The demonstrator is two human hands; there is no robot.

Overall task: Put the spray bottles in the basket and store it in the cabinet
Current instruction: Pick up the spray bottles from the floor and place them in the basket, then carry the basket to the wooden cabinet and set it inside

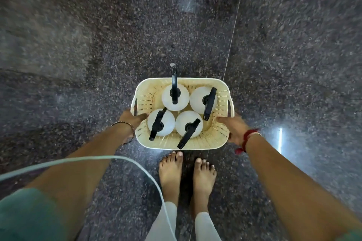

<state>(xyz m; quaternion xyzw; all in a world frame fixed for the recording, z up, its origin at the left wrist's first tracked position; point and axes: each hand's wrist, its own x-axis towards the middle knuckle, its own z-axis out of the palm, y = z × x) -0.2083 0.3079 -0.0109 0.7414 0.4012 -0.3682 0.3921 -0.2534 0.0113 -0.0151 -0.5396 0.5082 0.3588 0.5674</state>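
Basket point(219, 137) of spray bottles point(175, 97), left hand point(130, 120) and right hand point(234, 128) gripping opposite sides

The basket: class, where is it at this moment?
In the head view the basket sits centre frame, above the speckled floor just ahead of the bare feet, gripped by the left hand and right hand, four spray bottles upright inside.

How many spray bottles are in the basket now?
4, all upright in the basket: far left, far right, near left, near right. None seems hidden.
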